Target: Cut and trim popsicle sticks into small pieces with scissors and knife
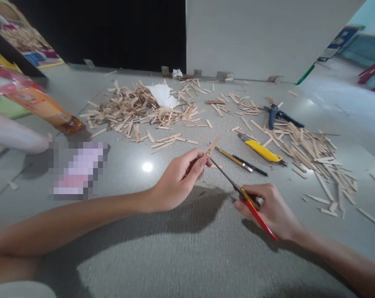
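Note:
My left hand (181, 178) pinches a thin flat wooden stick (212, 145) between thumb and fingers. A small slot or mark shows near its held end. My right hand (274, 209) is closed around scissors (252, 209) with red and yellow handles, seen nearly edge-on. Their tip reaches the stick beside my left fingertips; whether the blades are parted there I cannot make out. Just beyond lie a yellowish pen-like tool (233, 158), a black pen (249, 164) and a yellow utility knife (263, 151).
A large heap of wood pieces (128, 109) with white tissue (164, 96) lies behind. More strips (311, 155) and a dark blue tool (272, 116) are at right. At left are an orange-labelled bottle (38, 101), a blurred pinkish item (82, 167) and another person's limb (16, 134).

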